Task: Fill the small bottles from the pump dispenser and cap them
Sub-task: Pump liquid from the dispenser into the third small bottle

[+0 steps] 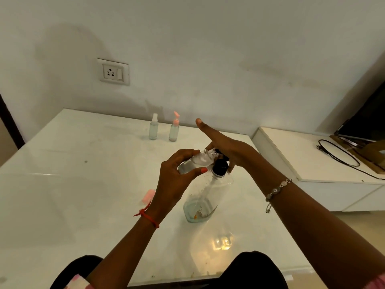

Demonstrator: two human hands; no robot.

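Observation:
A clear pump dispenser [206,197] with a black pump head stands on the white table [83,184], with little liquid left in it. My right hand [227,147] lies flat on the pump head, fingers straight. My left hand [177,176] grips a small clear bottle [196,161], tilted with its open mouth at the pump's spout. Two small bottles stand at the table's far edge: one with a white spray top [153,127] and one with a pink cap [174,128]. A loose pink cap [149,196] lies on the table left of my left wrist.
A white low cabinet [312,155] stands right of the table, with a black cable [337,153] and a dark screen [366,122] on it. A wall socket [113,72] sits on the wall behind. My dark-clothed knees show at the table's near edge.

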